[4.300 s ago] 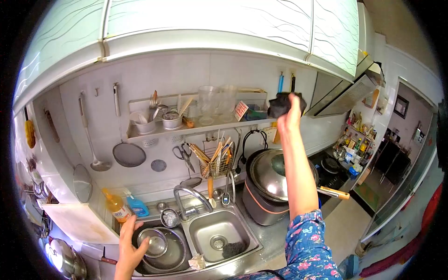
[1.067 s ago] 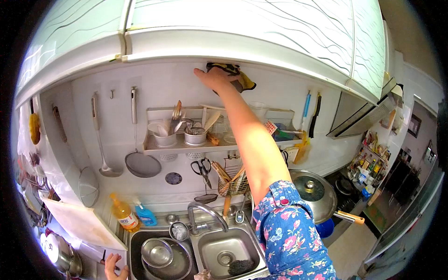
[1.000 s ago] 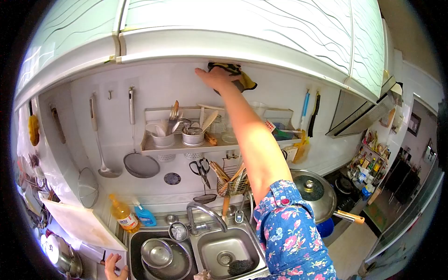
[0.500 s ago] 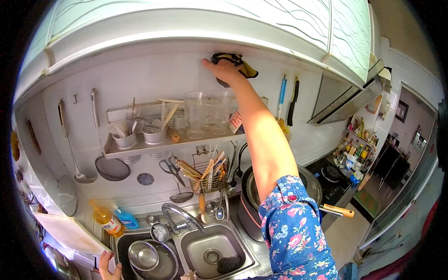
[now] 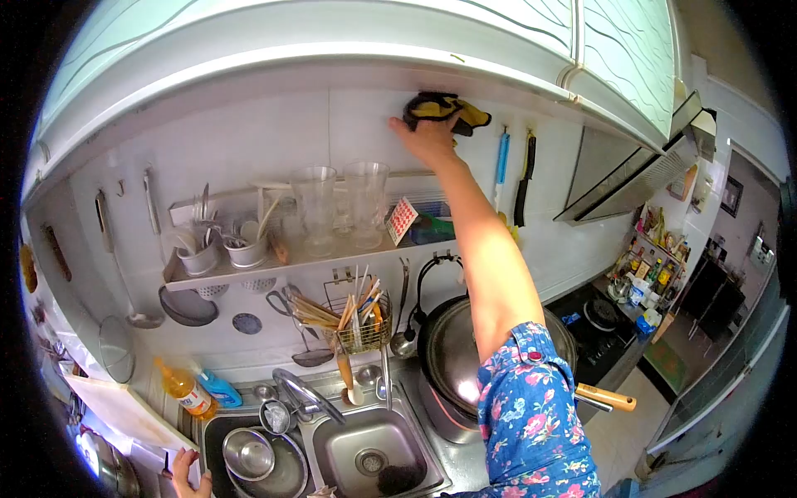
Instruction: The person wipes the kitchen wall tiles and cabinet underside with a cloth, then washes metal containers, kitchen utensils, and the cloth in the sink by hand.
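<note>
My right hand (image 5: 430, 141) is raised to the white wall just under the upper cabinet. It holds a yellow and black cloth (image 5: 448, 113) pressed against the tiles, with the thumb pointing left. My left hand (image 5: 189, 477) is low at the left, beside the sink's left edge and below the white cutting board (image 5: 124, 407). Its visible fingers are apart and nothing shows in them; the lower part is cut off by the frame. Below my right arm, a wall shelf (image 5: 290, 264) carries tall clear glasses (image 5: 365, 203) and cutlery cups (image 5: 247, 251).
A double sink (image 5: 411, 440) holds metal bowls (image 5: 248, 454) on the left. A large lidded pot (image 5: 440, 340) stands under my right forearm. Utensils hang along the wall, including a blue-handled one (image 5: 502, 158). A range hood (image 5: 623, 178) juts out at the right.
My right hand has slid the cloth to the right along the wall. The view has shifted slightly, while my left hand stays beside the sink.
</note>
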`<control>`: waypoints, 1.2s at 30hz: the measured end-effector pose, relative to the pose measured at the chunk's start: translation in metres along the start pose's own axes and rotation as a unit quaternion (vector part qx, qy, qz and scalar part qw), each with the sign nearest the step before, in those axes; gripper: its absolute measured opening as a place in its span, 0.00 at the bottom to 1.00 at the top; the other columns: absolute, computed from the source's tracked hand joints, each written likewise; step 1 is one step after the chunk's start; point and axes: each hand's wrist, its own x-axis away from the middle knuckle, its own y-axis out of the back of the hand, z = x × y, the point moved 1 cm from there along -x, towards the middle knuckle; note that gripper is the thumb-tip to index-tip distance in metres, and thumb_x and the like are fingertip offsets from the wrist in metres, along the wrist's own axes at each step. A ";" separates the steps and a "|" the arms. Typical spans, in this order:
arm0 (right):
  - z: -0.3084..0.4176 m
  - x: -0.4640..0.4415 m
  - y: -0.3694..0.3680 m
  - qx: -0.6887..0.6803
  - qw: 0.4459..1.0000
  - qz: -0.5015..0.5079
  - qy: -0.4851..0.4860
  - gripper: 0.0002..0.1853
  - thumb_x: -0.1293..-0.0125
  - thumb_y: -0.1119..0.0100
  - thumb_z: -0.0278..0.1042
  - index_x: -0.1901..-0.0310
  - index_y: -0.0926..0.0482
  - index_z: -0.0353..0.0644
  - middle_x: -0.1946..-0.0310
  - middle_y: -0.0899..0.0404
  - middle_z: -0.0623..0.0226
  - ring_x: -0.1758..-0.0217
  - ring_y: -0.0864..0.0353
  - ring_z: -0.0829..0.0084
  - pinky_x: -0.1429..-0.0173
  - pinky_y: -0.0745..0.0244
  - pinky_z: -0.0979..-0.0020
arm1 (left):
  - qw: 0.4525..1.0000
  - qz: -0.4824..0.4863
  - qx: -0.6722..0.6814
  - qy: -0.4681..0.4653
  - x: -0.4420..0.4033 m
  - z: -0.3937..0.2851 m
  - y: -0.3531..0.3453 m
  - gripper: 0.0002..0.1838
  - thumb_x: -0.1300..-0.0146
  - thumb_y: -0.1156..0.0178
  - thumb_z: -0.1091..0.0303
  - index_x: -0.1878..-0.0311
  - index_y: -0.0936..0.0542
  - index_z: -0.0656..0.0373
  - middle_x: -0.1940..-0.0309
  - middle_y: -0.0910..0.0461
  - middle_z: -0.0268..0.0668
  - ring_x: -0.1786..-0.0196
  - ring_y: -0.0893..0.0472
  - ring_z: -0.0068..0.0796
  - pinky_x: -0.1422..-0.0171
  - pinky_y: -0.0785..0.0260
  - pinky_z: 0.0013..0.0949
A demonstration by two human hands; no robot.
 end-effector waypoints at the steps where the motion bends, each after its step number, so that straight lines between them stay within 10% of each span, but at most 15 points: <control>1: -0.004 0.004 0.006 -0.013 0.999 -0.033 0.013 0.49 0.40 0.63 0.73 0.53 0.26 0.18 0.47 0.31 0.34 0.31 0.50 0.40 0.27 0.86 0.43 | 1.000 -0.001 -0.011 -0.003 0.001 -0.005 -0.001 0.21 0.40 0.44 0.68 0.44 0.26 0.63 0.46 0.24 0.47 0.41 0.28 0.42 0.34 0.41 0.38; 5: -0.021 -0.004 0.017 0.041 0.995 0.093 -0.015 0.47 0.39 0.67 0.74 0.53 0.21 0.28 0.42 0.34 0.35 0.29 0.57 0.37 0.30 0.85 0.36 | 1.000 -0.003 -0.022 0.001 0.014 -0.002 -0.008 0.21 0.41 0.44 0.70 0.42 0.27 0.62 0.45 0.25 0.45 0.41 0.28 0.41 0.35 0.40 0.38; 15: -0.061 -0.008 0.012 -0.011 0.999 0.002 -0.043 0.46 0.39 0.60 0.70 0.33 0.43 0.34 0.30 0.51 0.45 0.26 0.73 0.40 0.27 0.86 0.43 | 0.998 -0.034 -0.057 -0.010 0.042 0.002 -0.002 0.23 0.43 0.42 0.70 0.42 0.26 0.59 0.46 0.23 0.41 0.46 0.24 0.37 0.42 0.34 0.36; 20: -0.065 -0.009 -0.002 -0.015 0.966 0.038 -0.256 0.53 0.43 0.66 0.78 0.37 0.37 0.28 0.36 0.40 0.42 0.27 0.53 0.45 0.26 0.73 0.47 | 0.996 -0.045 -0.035 0.072 0.067 0.027 0.004 0.24 0.43 0.36 0.59 0.44 0.24 0.57 0.47 0.23 0.43 0.44 0.25 0.39 0.38 0.35 0.40; 27: -0.021 0.003 0.020 -0.151 0.956 0.160 -0.196 0.54 0.44 0.63 0.77 0.38 0.39 0.23 0.36 0.40 0.40 0.33 0.39 0.48 0.30 0.48 0.58 | 0.992 -0.006 -0.044 0.115 0.068 0.015 0.012 0.23 0.42 0.38 0.53 0.44 0.23 0.49 0.46 0.24 0.43 0.41 0.28 0.42 0.34 0.39 0.43; 36: 0.036 -0.017 0.001 -0.320 0.923 0.121 -0.179 0.41 0.41 0.52 0.61 0.40 0.35 0.26 0.38 0.35 0.48 0.36 0.35 0.60 0.35 0.42 0.65 | 0.991 0.001 -0.020 0.129 0.069 0.025 0.014 0.24 0.40 0.40 0.52 0.43 0.24 0.52 0.45 0.24 0.43 0.39 0.29 0.42 0.34 0.40 0.43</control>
